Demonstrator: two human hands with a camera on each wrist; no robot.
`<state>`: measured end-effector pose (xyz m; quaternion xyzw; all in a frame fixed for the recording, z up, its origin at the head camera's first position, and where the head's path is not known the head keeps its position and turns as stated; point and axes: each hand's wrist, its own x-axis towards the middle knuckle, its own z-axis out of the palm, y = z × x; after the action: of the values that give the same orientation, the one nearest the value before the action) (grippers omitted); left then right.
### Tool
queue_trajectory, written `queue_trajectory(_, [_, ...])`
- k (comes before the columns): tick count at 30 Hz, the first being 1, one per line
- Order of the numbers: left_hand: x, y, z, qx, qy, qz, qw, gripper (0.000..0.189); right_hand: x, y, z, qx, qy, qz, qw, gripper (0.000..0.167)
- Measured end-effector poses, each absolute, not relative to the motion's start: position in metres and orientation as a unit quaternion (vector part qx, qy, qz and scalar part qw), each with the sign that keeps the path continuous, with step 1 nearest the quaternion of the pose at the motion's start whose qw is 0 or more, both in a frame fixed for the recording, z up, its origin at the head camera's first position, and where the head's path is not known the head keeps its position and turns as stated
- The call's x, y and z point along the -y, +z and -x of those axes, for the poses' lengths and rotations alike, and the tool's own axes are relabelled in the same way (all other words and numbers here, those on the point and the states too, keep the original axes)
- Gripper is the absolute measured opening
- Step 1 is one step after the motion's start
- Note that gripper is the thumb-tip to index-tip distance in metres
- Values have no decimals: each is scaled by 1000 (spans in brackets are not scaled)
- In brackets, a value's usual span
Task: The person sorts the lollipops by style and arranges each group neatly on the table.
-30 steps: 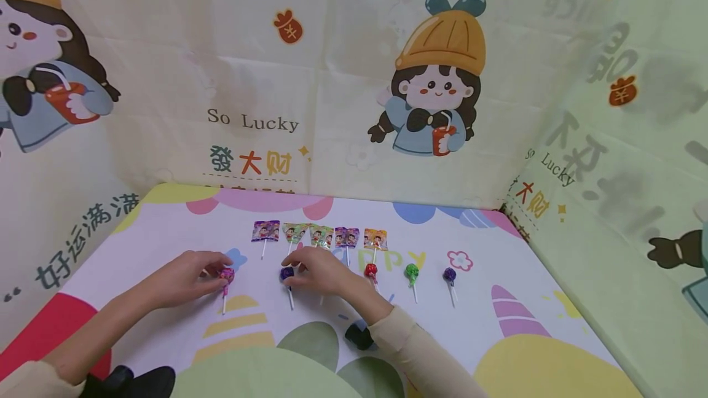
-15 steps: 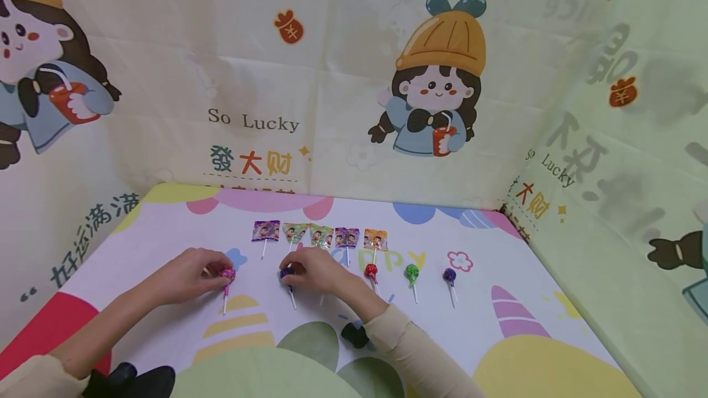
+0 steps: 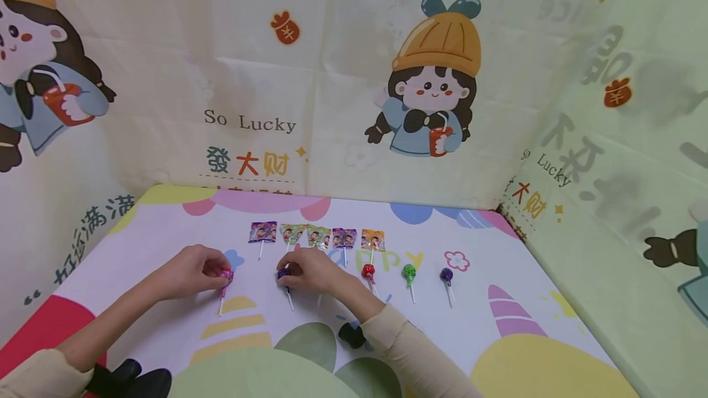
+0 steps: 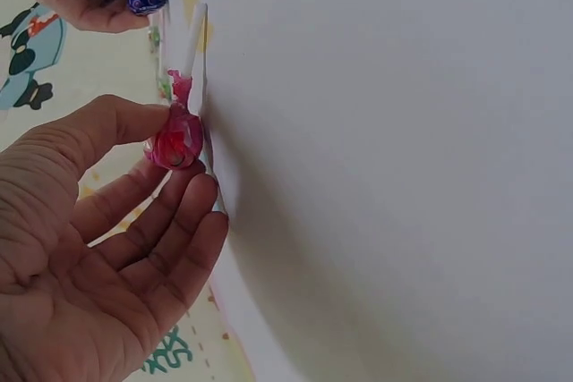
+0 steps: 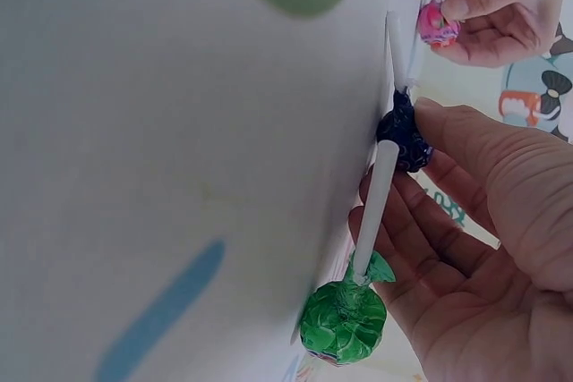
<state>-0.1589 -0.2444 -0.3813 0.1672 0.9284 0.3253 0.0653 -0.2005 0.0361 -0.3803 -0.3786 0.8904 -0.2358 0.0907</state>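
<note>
My left hand (image 3: 190,272) pinches the head of a pink-wrapped lollipop (image 4: 176,142) between thumb and finger, low at the left of the table. The white stick points toward me. My right hand (image 3: 318,272) pinches a dark blue lollipop (image 5: 409,139) the same way, its stick also toward the near side. Beside the right fingers lies a green lollipop (image 5: 345,319); the head view shows only its stick, since that hand covers the rest. Farther right, a red lollipop (image 3: 369,271), a second green lollipop (image 3: 409,273) and a purple lollipop (image 3: 447,275) lie in line.
Behind the hands lies a row of several flat-wrapped lollipops, from a purple one (image 3: 262,232) to an orange one (image 3: 373,239). The patterned table (image 3: 420,349) meets a printed cloth wall (image 3: 343,109) at the back and sides.
The head view has shifted slightly. Both hands stay almost in place on their lollipops; the dark blue one's stick end has swung a little to the right.
</note>
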Motion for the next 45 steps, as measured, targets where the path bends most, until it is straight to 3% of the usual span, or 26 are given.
queue_trajectory(24, [203, -373, 187, -902, 336, -259, 76, 16, -36, -386, 203, -892, -236, 377, 85, 21])
queue_trajectory(45, [202, -380, 193, -907, 333, -233, 108, 14, -35, -385, 202, -896, -225, 373, 92, 23])
